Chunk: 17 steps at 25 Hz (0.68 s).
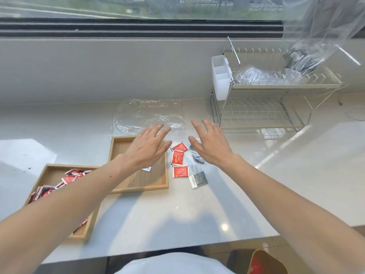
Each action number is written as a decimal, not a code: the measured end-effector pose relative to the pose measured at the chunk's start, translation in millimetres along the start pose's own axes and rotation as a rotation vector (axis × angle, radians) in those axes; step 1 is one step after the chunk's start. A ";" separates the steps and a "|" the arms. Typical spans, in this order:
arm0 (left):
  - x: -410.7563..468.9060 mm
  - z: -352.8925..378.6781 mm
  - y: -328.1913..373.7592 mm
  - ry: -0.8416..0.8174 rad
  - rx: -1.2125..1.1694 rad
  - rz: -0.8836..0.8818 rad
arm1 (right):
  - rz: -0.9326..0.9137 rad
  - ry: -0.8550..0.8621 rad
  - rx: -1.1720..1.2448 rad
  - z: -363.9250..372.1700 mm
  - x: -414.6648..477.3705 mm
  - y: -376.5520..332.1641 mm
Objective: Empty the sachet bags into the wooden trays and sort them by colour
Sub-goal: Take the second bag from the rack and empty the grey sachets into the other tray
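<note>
Head view: both of your bare forearms reach forward over a pale desk [177, 214] below a window.

Your left grip [147, 150] is open, palm down, fingers straight and slightly spread, holding nothing. It hovers over the far right corner of the farther wooden tray [142, 188], with the fingertips over the edge of a flattened clear plastic bag [148, 113] lying on the desk beyond. A pale sachet [147, 168] peeks out from under your left wrist inside that tray.

Your right grip [210, 147] is also open, palm down, fingers spread, thumb out to the left, holding nothing. It sits above a few crumpled silvery sachets [198, 157]; whether it touches them cannot be told.

Between your grips, three red sachets [177, 157] lie on the desk just right of the farther tray. A grey sachet [198, 179] lies near them, closer to you.

The nearer wooden tray [51, 173], at lower left and partly hidden by your left forearm, holds a heap of red sachets [69, 177].

At the right rear stands a two-tier wire dish rack [276, 107] with a white holder [221, 78] on its left side. A clear bag of dark sachets [304, 60] sits at the rack's top tier.
</note>
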<state>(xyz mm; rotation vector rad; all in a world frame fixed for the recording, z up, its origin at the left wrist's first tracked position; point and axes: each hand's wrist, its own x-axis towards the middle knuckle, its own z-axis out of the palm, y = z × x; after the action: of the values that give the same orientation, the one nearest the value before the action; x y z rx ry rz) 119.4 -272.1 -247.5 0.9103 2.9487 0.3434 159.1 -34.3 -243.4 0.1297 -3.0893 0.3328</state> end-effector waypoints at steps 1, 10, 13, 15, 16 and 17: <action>-2.5 -2.4 4.1 0.008 -0.007 0.017 | 0.018 0.006 0.004 -2.9 -7.1 -2.4; -18.1 -17.1 33.3 0.059 -0.122 0.147 | 0.171 0.079 0.031 -38.1 -61.1 -23.1; -1.7 -34.7 52.9 0.089 -0.165 0.200 | 0.220 0.138 0.031 -61.3 -69.0 -14.6; 12.6 -47.0 68.1 0.118 -0.172 0.248 | 0.246 0.182 0.012 -78.6 -68.7 -0.4; 21.8 -53.8 76.5 0.133 -0.171 0.275 | 0.260 0.207 0.004 -88.3 -67.2 9.7; 31.3 -60.1 84.5 0.146 -0.168 0.299 | 0.274 0.230 -0.006 -97.3 -65.3 19.8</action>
<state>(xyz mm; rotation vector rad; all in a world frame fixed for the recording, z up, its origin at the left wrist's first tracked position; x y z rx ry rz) 134.3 -198.5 -169.3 1.3549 2.8485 0.6848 224.6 11.0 -155.2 -0.3122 -2.8768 0.3200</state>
